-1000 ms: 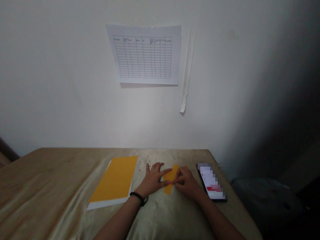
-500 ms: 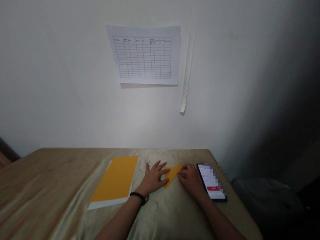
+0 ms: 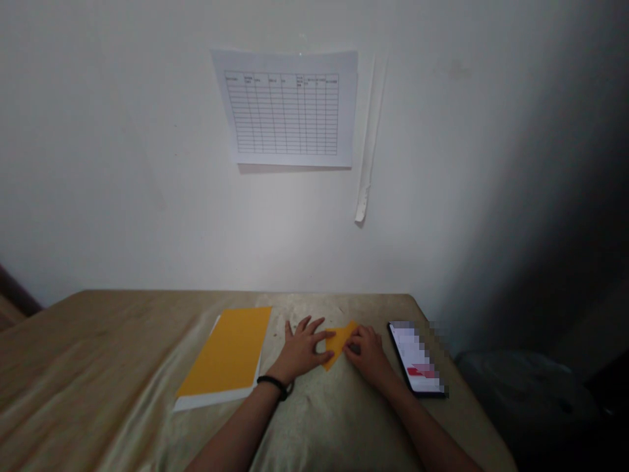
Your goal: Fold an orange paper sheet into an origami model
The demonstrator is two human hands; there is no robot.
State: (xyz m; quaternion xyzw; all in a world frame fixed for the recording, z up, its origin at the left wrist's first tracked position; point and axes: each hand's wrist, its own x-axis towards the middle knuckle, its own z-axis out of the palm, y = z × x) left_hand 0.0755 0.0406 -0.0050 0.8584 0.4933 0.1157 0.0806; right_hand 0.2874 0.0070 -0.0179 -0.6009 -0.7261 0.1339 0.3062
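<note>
A small folded piece of yellow-orange paper (image 3: 336, 343) lies on the cloth between my two hands. My left hand (image 3: 301, 349) is open with its fingers spread; its thumb and index fingertip rest on the paper's left part. A black band circles that wrist. My right hand (image 3: 367, 352) is closed, with the fingers pinched at the paper's right edge. Its fingertips cover part of that edge, so the exact fold there is hidden.
To the left, yellow sheets (image 3: 228, 351) lie over white paper. A lit phone (image 3: 417, 367) lies right of my right hand. Wrinkled beige cloth (image 3: 314, 432) covers the table, which meets a wall bearing a printed table sheet (image 3: 289, 108).
My right hand has slid slightly left and down along the paper's right edge. My left hand has kept nearly the same place and pose.
</note>
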